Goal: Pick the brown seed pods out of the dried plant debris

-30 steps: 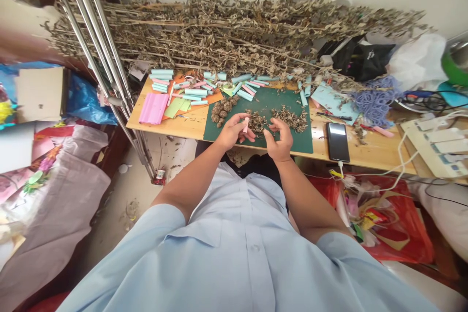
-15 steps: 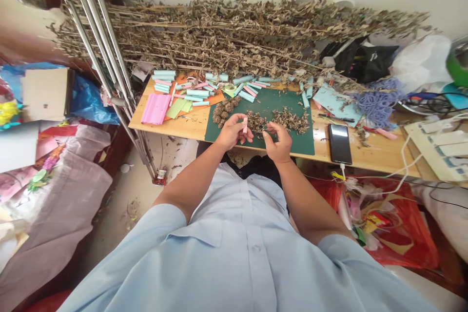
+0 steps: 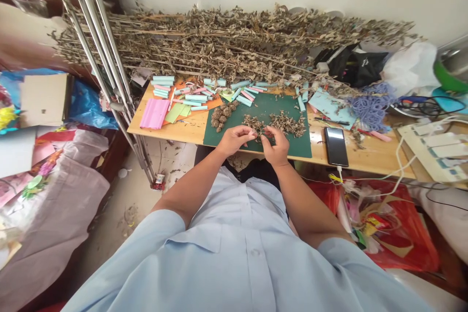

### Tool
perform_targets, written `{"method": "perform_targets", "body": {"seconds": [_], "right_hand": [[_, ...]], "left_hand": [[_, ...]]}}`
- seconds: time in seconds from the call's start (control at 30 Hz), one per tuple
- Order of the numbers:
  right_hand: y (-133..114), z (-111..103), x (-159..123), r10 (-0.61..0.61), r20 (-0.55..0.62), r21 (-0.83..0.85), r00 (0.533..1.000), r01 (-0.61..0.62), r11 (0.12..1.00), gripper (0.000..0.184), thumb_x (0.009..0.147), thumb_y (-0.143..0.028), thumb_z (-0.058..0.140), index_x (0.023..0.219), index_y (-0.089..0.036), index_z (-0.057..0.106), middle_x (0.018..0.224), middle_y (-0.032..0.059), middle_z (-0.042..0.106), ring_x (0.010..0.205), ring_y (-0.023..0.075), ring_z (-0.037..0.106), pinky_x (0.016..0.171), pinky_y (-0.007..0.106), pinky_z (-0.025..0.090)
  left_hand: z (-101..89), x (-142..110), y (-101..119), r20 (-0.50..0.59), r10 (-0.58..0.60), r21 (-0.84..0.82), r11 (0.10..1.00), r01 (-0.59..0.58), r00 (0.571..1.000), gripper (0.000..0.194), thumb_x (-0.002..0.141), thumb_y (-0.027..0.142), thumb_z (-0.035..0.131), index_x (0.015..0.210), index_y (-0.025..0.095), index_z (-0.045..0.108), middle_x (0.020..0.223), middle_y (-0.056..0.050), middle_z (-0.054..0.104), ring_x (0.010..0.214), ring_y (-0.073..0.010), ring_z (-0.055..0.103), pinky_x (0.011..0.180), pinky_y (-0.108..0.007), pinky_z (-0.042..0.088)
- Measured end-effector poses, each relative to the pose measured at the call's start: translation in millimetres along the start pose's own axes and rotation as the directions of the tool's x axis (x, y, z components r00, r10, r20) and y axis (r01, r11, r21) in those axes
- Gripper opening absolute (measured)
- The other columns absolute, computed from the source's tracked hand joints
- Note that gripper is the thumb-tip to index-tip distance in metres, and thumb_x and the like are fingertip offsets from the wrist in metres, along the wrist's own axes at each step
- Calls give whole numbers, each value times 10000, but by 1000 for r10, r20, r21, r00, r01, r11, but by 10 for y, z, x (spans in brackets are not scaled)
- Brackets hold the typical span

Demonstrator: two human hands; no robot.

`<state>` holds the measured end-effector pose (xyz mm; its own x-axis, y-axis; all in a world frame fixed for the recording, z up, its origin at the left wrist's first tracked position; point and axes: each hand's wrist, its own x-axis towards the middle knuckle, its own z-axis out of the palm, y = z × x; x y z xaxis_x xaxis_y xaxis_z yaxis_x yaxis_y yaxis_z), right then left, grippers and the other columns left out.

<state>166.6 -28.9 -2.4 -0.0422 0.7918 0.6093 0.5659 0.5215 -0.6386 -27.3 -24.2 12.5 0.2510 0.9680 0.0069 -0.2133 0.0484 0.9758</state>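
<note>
Mat (image 3: 268,104) on table (image 3: 318,156). On mat: ball cluster (image 3: 222,116) left, middle leaf heap (image 3: 252,121), right leaf heap (image 3: 288,124). Left hand (image 3: 234,141), paper tube (image 3: 251,133) in fingers, and right hand (image 3: 276,147) at mat's front edge, before middle heap. Paper rolls (image 3: 196,98) left-rear, some on mat. Plant stalks (image 3: 219,39) behind rolls. Right of mat: phone (image 3: 336,146), power strip (image 3: 435,151) beyond. Yarn (image 3: 373,105) behind, between those two.

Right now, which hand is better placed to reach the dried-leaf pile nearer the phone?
Probably the right hand: it sits nearer that dried-leaf pile, while the left hand holds a small pale piece.
</note>
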Motion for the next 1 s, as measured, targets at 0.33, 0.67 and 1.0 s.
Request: {"method": "perform_targets", "body": {"seconds": [0.33,0.67,1.0], "right_hand": [[-3,-3,-6,-8,3,-19,1000,8,1000,328,935,-324,609,1234,-192,635,1104,126,742,928,245,725,827,445,633],[33,-20,-39,-79,-10,-51,997,78,996,320,916,-314,650,1222,-223,663,1058,116,762,881,274,747,836,459,632],[69,40,-81,-155,-15,-54,988,154,987,311,900,-267,655,1210,-245,671,1028,107,772,856,284,752,777,448,641]], "left_hand": [[-7,-7,56,15,-7,4,1000,7,1000,358,763,465,791,907,148,709,964,-78,751,924,-203,706,577,-219,518],[-20,-55,142,-88,-7,28,1000,9,996,448,712,567,806,882,154,767,946,-81,708,710,-140,603,571,-278,527],[-1622,47,1152,-230,388,809,586,-46,893,205,928,338,611,850,197,738,873,-72,662,924,-217,567,939,-353,451]]}}
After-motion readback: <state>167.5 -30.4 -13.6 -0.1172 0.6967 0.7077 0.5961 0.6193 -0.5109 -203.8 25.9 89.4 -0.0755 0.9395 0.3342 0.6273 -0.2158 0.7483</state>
